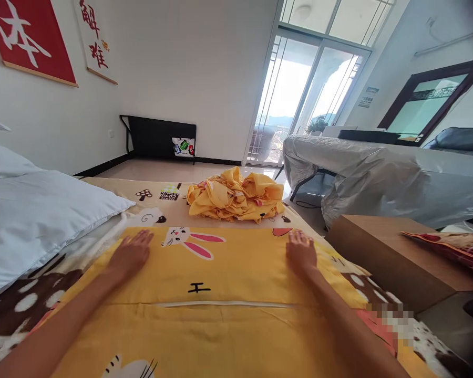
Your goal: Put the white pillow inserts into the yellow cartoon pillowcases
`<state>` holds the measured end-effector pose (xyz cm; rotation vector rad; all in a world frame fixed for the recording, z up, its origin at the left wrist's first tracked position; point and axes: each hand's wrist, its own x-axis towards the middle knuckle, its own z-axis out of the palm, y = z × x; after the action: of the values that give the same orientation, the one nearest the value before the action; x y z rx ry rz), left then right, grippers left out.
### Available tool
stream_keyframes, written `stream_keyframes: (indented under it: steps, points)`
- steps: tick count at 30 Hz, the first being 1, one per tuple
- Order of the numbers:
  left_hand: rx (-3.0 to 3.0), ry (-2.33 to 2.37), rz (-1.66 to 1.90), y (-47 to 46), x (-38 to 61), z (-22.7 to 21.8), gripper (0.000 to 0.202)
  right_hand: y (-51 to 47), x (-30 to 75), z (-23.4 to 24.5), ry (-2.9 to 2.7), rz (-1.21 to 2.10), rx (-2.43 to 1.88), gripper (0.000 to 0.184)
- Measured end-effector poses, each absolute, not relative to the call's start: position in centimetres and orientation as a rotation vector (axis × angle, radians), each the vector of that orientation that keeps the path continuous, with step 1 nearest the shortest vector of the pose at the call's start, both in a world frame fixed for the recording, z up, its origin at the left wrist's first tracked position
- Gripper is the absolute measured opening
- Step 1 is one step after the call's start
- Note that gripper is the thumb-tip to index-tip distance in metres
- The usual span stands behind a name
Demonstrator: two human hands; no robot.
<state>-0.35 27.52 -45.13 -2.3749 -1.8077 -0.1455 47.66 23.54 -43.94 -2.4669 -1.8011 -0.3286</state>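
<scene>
A yellow rabbit-print cloth, with a long slit across it like a pillowcase opening, lies spread flat on the bed. My left hand rests palm down near its far left corner, fingers stretched out. Toward the far right, my right hand also lies flat on the cloth, its fingertips close to the far edge. Neither hand grips anything. Just beyond the far edge sits a crumpled heap of yellow fabric, apart from both hands. The cloth's near part runs out of view below.
White pillows lie on the left of the patterned bed sheet. To the right stands a brown box-like cabinet with a red patterned cloth on top. Plastic-covered furniture is behind it, near the glass doors.
</scene>
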Motion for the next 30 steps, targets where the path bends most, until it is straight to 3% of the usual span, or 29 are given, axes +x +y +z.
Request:
stream_keyframes:
  steps: [4,8,14,23,27,30]
  points:
    - [-2.664,-1.634,-0.217,26.7,13.1,-43.5,0.054,25.6,37.1,-45.0,-2.236,-0.173,-2.078,0.050]
    - [-2.762,-1.663,-0.259,27.1,20.1,-45.7,0.052,27.0,31.9,-47.0,-2.477,0.042,-1.836,0.050]
    - [-2.698,-1.848,-0.262,29.7,13.7,-47.9,0.051,27.2,40.5,-47.7,-2.267,0.122,-2.133,0.054]
    - [-2.334,-2.182,-0.173,29.8,-3.4,-47.6,0.056,23.7,54.7,-46.1,-1.772,-0.087,-2.662,0.058]
    - [-2.343,-2.018,-0.193,28.3,-4.7,-46.8,0.053,22.1,53.4,-45.4,-1.705,-0.389,-2.623,0.054]
    - [-2.475,-1.773,-0.234,26.8,1.1,-45.5,0.053,21.6,47.3,-44.8,-1.901,-0.554,-2.346,0.052]
